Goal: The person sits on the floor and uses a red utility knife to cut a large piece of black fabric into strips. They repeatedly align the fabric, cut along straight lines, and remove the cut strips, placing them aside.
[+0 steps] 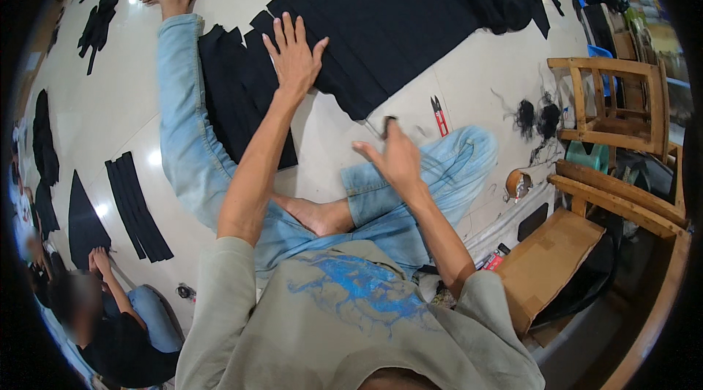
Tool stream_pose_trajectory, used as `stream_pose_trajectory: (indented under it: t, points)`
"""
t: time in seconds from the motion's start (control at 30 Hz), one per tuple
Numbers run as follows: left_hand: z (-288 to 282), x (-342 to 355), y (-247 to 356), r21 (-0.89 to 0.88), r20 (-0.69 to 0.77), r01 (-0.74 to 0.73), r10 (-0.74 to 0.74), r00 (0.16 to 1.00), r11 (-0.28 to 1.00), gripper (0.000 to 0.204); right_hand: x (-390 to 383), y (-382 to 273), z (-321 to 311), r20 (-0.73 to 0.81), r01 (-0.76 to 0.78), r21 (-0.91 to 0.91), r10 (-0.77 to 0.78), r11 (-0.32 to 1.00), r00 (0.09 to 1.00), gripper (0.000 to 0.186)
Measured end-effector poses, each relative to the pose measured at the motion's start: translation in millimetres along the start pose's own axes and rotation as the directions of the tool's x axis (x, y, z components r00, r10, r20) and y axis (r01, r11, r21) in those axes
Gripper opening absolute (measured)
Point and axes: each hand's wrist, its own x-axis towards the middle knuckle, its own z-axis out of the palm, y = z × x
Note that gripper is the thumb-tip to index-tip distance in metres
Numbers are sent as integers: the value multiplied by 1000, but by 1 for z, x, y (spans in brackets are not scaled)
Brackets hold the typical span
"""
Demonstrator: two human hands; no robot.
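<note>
My left hand (294,60) lies flat with its fingers spread on black cloth, where a long black fabric piece (395,20) meets several narrower black strips (242,90) along my left leg. My right hand (400,159) is closed around a small dark-handled tool (388,125), partly hidden by the fingers. A thin pale part of it points toward the near corner of the long piece; motion blur hides its exact kind. Red-handled thread snips (440,117) lie on the floor just right of that hand, beside my bent right knee.
Wooden stools (611,64) and a cardboard sheet (553,262) stand at the right, near a black phone (533,221) and a tape roll (517,183). Tangled black thread (548,119) lies nearby. Black cut pieces (138,207) are on the left floor, with another person (124,324) sitting there.
</note>
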Motion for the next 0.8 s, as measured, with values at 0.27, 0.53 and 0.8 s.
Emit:
stream_pose_trajectory:
  t: [0.27, 0.53, 0.8]
  points:
    - [6, -10, -10, 15, 290, 94, -94, 952, 995, 94, -19, 4, -5, -49, -66, 397, 93, 915, 994, 43]
    - [5, -10, -9, 62, 237, 65, -78, 968, 996, 91, -177, 215, -131, -568, -409, 441, 601, 799, 562, 38]
    - [-28, -55, 18, -164, 135, -227, 249, 959, 960, 89, -105, 175, -186, -720, -124, 304, 313, 945, 619, 30]
